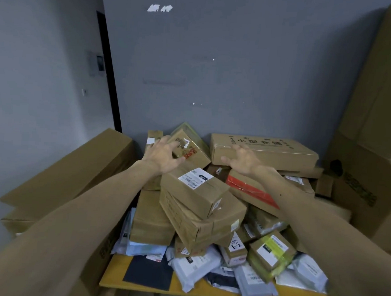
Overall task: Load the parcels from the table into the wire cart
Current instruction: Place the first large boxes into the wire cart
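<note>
Reaching out over the table [115, 272], both bare arms stretched toward the back of a heap of parcels [186, 217]. The left hand [161, 155] had its fingers spread wide and its palm down, over the left end of a tilted box [191, 147] with red stickers. That box leaned near the wall [216, 69] at the top of the heap; whether the fingertips touched it could not be told. The right hand [242, 160] was likewise spread, thumb pointing left, in front of a long box [280, 152] printed with dark characters, which lay flat at the back right. It held nothing, and contact with the long box could not be made out.

Between and just below the wrists sat a labelled box [194, 188], askew on top of a stack of larger boxes. To its right, under the right forearm, lay a red-taped box [251, 190]. Nearer the front edge were a yellow-taped box [273, 251], grey and white mailers [195, 267] and a dark bag [149, 272], all lying on the yellow tabletop. A big carton [64, 175] lay slanted beside the table on the left, and tall cartons [378, 100] stood stacked at the right.
</note>
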